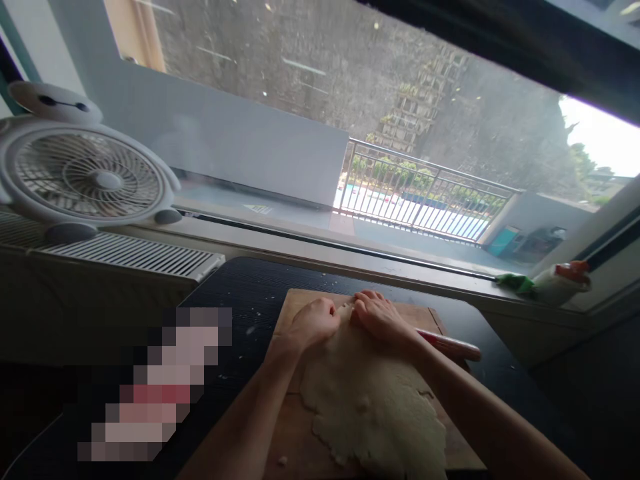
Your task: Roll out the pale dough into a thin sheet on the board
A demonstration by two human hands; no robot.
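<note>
A wide sheet of pale dough [370,393] with ragged, cracked edges lies on a wooden board [287,427]. My left hand [316,317] is closed at its far left edge, the fingers curled in toward the dough. Beside it, my right hand [375,315] bends its fingers over the far edge of the sheet and grips there. The fingertips of both hands are partly hidden. A rolling pin [453,345] with a reddish part rests by the board's right side, partly behind my right forearm.
The board sits on a dark table [240,300] with white flecks on it. A blurred-out item [160,387] lies at the left. A white fan [107,180] stands on a radiator [150,257]. Along the window sill are a green item [515,283] and a whitish container [563,283].
</note>
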